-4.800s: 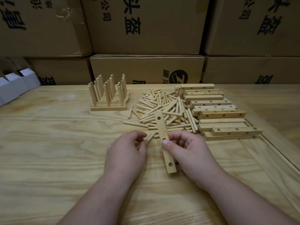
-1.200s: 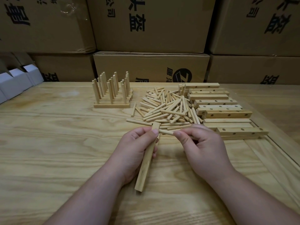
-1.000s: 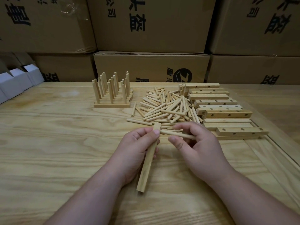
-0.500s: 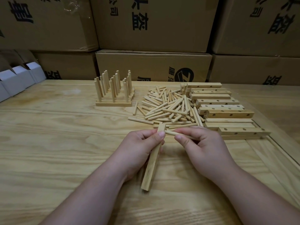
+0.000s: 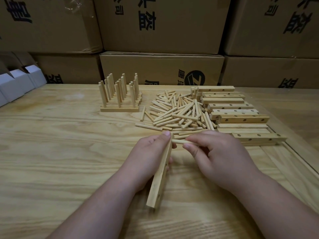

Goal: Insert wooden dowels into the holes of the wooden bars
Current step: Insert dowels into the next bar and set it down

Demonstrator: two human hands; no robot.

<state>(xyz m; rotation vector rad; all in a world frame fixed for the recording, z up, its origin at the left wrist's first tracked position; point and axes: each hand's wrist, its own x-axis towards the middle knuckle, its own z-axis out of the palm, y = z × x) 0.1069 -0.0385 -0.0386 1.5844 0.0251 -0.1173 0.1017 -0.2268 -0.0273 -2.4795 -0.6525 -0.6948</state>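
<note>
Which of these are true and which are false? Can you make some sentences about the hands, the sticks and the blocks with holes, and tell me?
1. The left hand grips a wooden bar. True.
2. The right hand is empty. False: it pinches a dowel.
3. The dowel's tip is at the top end of the held bar. True.
4. The finished bars with upright dowels stand on the right of the loose dowel pile. False: they stand on its left.
5. The empty bars lie on the floor. False: they lie stacked on the table.
</note>
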